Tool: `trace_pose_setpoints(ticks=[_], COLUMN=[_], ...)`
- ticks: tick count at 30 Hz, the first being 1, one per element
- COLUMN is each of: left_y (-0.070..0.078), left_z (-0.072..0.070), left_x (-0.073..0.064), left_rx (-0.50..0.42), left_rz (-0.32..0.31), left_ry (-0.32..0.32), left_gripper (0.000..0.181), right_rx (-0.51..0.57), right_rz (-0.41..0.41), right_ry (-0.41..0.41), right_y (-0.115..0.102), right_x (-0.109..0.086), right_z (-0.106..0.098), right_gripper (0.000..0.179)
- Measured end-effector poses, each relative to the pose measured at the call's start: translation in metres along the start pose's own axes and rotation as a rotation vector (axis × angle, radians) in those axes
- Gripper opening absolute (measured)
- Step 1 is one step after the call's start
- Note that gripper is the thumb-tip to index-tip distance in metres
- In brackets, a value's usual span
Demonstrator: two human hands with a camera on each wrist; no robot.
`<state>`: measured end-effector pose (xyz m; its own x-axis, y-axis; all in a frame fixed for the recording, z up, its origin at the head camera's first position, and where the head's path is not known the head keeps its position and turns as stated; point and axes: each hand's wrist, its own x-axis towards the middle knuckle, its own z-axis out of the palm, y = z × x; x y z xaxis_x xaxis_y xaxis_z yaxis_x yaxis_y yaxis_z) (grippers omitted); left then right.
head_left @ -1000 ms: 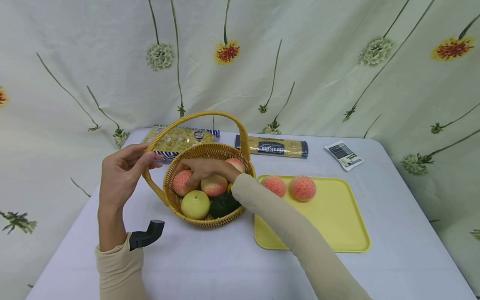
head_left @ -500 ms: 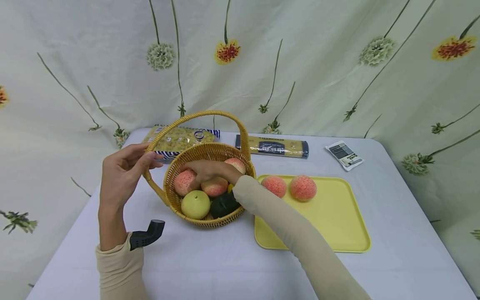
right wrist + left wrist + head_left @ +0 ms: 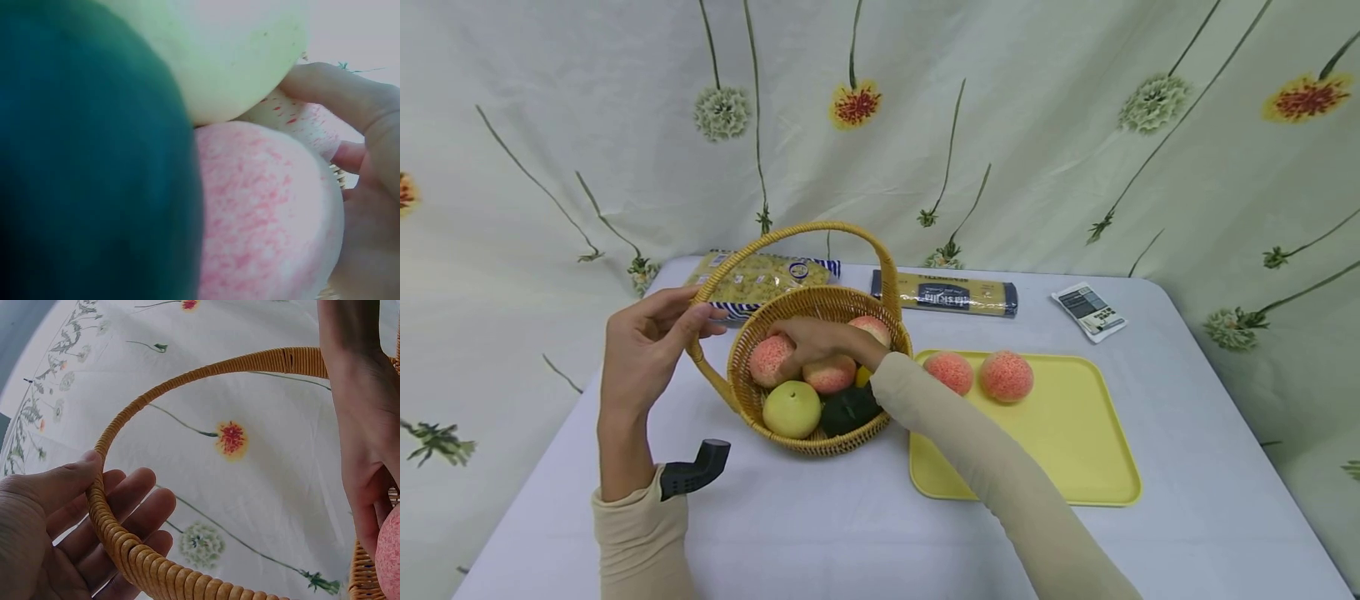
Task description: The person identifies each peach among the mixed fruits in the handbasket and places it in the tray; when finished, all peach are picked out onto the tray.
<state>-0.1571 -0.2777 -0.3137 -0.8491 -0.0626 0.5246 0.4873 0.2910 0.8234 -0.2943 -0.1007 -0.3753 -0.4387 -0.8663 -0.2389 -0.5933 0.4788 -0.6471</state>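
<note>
My left hand (image 3: 643,342) holds the handle (image 3: 215,365) of a round wicker basket (image 3: 816,446) at its left side, the thumb against one face and the fingers behind it. Inside the basket, my right hand (image 3: 816,340) grips a pink speckled peach (image 3: 767,362) at the left wall. Part of that peach lies behind the fingers. Another peach (image 3: 829,374) sits under the right hand and a third peach (image 3: 871,327) is by the back rim. In front lie a yellow-green round fruit (image 3: 792,409) and a dark green fruit (image 3: 848,411), both large in the right wrist view.
Right of the basket, two peaches (image 3: 1007,376) lie on a yellow tray (image 3: 1060,442), partly behind the right sleeve. Along the back are a pasta bag (image 3: 760,283), a spaghetti pack (image 3: 955,293) and a small white packet (image 3: 1088,311). A floral cloth hangs behind the table.
My right hand and the gripped peach have shifted slightly up and to the right within the basket. The left hand keeps its hold on the handle.
</note>
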Motion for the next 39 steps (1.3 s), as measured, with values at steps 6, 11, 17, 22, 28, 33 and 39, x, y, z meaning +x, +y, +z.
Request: trace_pose_setpoints(ticks=[6,11,17,22,28,33,39], left_y=[0.000,0.000,0.000,0.000,0.000,0.000,0.000], left_z=[0.000,0.000,0.001,0.000,0.000,0.000,0.000], left_x=[0.001,0.000,0.000,0.000,0.000,-0.001,0.000], left_rx=[-0.037,-0.013,0.015,0.023,0.012,0.012,-0.016], left_rz=[0.017,0.015,0.007,0.002,-0.005,-0.007,0.001], left_ry=[-0.009,-0.008,-0.010,-0.008,-0.006,-0.005,-0.007], left_gripper=[0.021,0.021,0.022,0.022,0.022,0.021,0.021], right_rx=[0.112,0.157,0.208,0.230,0.220,0.292,0.346], right_rz=[0.033,-0.009,-0.069,-0.102,-0.162,-0.189,-0.217], right_ry=[0.060,0.079,0.082,0.110,0.106,0.115,0.136], right_y=[0.001,-0.001,-0.004,-0.008,-0.010,-0.010,-0.015], right_x=[-0.003,-0.009,-0.023,-0.037,-0.049,-0.056,-0.066], right_z=[-0.005,-0.018,-0.037,-0.041,-0.037,-0.030,-0.025], right_gripper=[0.061,0.061,0.063,0.061,0.058,0.060,0.059])
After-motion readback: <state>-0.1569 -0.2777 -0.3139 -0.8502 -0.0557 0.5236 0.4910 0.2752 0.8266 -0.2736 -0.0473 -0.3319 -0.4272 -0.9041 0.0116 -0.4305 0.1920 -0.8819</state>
